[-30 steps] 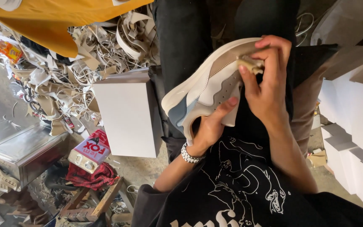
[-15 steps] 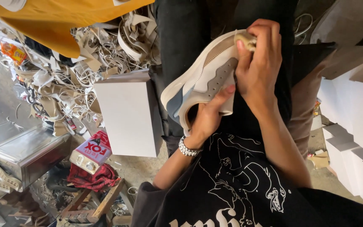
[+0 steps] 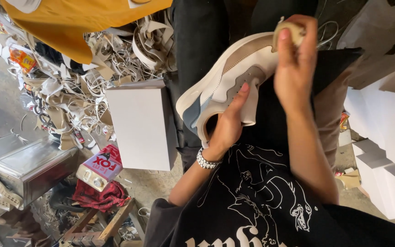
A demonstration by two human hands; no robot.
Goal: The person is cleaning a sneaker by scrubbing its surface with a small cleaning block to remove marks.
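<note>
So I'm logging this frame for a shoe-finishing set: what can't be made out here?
- Head view: the inside of the shoe, filled by the left hand.
- The small tan piece at the shoe's end: the right hand covers most of it, so its kind is unclear.
- The white stacked boxes are cut off by the right edge.
- The scrap pile: single pieces too small to tell.

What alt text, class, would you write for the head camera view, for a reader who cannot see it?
A person's left hand grips a cream and grey sneaker over the lap while the right hand presses a small tan pad against its toe end. A white box and scrap strips lie on the floor beside them.
</note>
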